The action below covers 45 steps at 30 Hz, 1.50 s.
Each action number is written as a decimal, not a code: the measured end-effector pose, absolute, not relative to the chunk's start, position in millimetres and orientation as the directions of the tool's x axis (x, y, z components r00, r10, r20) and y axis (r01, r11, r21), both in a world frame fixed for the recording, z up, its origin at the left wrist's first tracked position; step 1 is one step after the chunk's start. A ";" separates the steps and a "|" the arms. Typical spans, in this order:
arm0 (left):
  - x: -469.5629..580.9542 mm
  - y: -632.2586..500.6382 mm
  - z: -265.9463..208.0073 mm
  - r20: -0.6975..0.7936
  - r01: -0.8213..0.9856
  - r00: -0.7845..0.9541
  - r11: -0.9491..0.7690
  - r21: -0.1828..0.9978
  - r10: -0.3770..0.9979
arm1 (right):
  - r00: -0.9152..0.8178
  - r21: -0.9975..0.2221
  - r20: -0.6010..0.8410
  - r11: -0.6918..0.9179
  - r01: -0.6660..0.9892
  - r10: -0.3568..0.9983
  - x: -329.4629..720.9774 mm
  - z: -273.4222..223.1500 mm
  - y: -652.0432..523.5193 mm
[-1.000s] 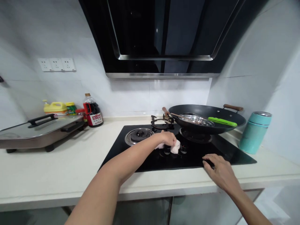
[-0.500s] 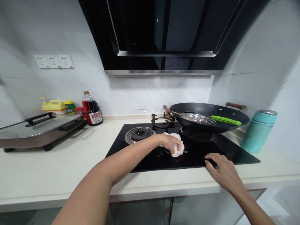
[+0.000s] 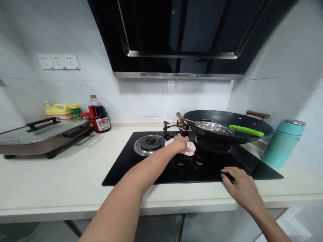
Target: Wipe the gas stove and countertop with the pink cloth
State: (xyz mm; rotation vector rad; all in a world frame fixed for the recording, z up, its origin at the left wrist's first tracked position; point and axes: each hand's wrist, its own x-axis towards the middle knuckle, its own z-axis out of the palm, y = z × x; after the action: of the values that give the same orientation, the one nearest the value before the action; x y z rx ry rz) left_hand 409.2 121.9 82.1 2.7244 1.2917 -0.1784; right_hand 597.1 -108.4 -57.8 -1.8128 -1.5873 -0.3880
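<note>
A pale pink cloth (image 3: pixel 191 149) lies bunched under my left hand (image 3: pixel 181 142), which presses it onto the black glass gas hob (image 3: pixel 161 171) between the two burners. Just in front of the cloth are two control knobs (image 3: pixel 180 159). Left of it sits the uncovered burner (image 3: pixel 151 144); behind it stands a loose pan support (image 3: pixel 174 130). My right hand (image 3: pixel 241 186) rests at the hob's front edge, fingers slightly curled and apart, holding nothing. A large black wok (image 3: pixel 212 134) sits over the right burner, with a metal bowl or strainer (image 3: pixel 214 127) and a green-handled utensil (image 3: pixel 246 130) in it.
A turquoise tumbler (image 3: pixel 282 144) stands right of the hob by the wall. On the left counter are a lidded electric pan (image 3: pixel 47 143), a soy sauce bottle (image 3: pixel 99 116) and a yellow jug (image 3: pixel 58 111). The range hood (image 3: pixel 176 76) overhangs the hob.
My left hand has slid the cloth back and a little left over the glass, away from the knobs, which now show. My right hand has stayed at the front edge.
</note>
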 end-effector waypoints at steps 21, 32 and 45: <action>473.5 0.4 55.6 0.042 0.328 0.944 -0.945 -0.005 0.327 | 0.432 -0.463 0.846 0.029 0.886 0.313 591.2 -55.6 -118.6; 434.3 -46.4 41.7 0.019 0.250 0.965 -0.944 0.215 0.260 | 0.614 -0.757 0.511 -0.023 0.653 0.601 633.9 -63.8 -103.0; 377.9 -69.3 8.8 0.061 0.432 0.880 -0.847 0.310 0.471 | 0.576 -0.583 0.361 -0.305 0.753 0.733 636.9 -63.4 -94.1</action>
State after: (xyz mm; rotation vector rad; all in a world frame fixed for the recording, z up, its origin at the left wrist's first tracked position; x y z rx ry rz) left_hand 377.9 -69.3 8.8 2.7620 0.6785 0.1944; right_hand 636.9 -94.1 -63.4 -2.0732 -1.1817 -0.0349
